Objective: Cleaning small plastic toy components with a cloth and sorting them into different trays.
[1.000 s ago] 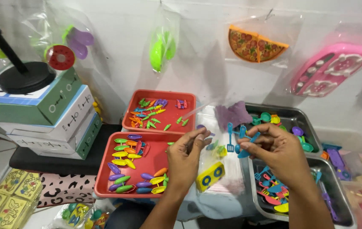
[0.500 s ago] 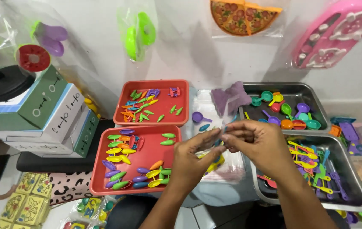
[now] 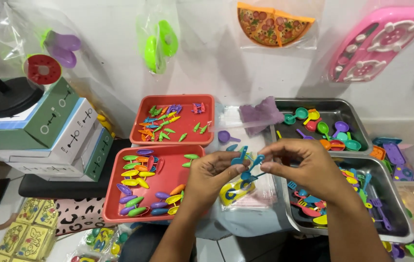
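Both hands meet over the table's middle, holding a clear plastic bag (image 3: pixel 245 127) whose top stretches up toward the wall. My left hand (image 3: pixel 211 177) pinches the bag's near edge. My right hand (image 3: pixel 304 167) grips the other edge. Several small blue toy utensils (image 3: pixel 246 164) show between the fingertips, inside or at the mouth of the bag; I cannot tell which. A yellow toy piece with blue circles (image 3: pixel 234 190) lies just below the hands on a stack of clear bags.
Two red trays (image 3: pixel 168 191) (image 3: pixel 207 104) at left hold small coloured toy pieces. Two steel trays (image 3: pixel 342 107) (image 3: pixel 401 228) at right hold toy spoons and utensils. Stacked boxes (image 3: pixel 56 136) stand at left. Bagged toys hang on the wall.
The view shifted slightly. My hands, close together half a second ago, have moved a little apart, and the blue utensils now show between the fingertips; the yellow piece is uncovered below.
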